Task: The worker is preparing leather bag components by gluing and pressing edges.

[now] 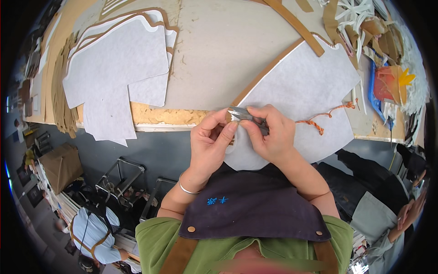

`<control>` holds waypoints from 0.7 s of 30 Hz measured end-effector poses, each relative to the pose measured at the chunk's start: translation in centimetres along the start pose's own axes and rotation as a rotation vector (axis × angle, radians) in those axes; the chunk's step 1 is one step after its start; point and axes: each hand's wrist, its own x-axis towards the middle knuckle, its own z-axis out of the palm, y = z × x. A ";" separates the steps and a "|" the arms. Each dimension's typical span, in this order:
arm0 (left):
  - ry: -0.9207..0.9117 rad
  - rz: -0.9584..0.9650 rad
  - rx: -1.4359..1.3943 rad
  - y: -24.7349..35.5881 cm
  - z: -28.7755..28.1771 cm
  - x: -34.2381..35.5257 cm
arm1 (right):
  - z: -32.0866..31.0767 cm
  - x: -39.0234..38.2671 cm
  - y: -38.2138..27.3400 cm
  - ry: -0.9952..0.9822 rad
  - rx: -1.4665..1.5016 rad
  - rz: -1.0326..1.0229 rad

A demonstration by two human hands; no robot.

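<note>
My right hand (274, 133) is closed around small metal thread snips (240, 113), their blades pointing left at the panel's edge. A twisted orange cord (315, 125) trails to the right from beside that hand across the panel. My left hand (211, 138) pinches the brown edge of a large white-backed panel (301, 86), close by the blade tips. The panel lies partly on the table and hangs over its front edge toward me. What lies between my left fingertips is partly hidden. A brown strip (296, 28) crosses the panel's far edge.
Similar white-backed panels (121, 55) are stacked at the left, overhanging the table edge, beside a bundle of brown strips (64, 86). Scraps (365, 27), a blue tray (377, 93) and a red container (387, 84) stand right. Other people (98, 228) are behind at both sides, near a metal-framed stool (121, 176).
</note>
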 end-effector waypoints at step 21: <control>-0.001 -0.034 -0.058 0.0 0.7 -0.3 | 0.5 -1.0 1.0 0.056 0.208 0.041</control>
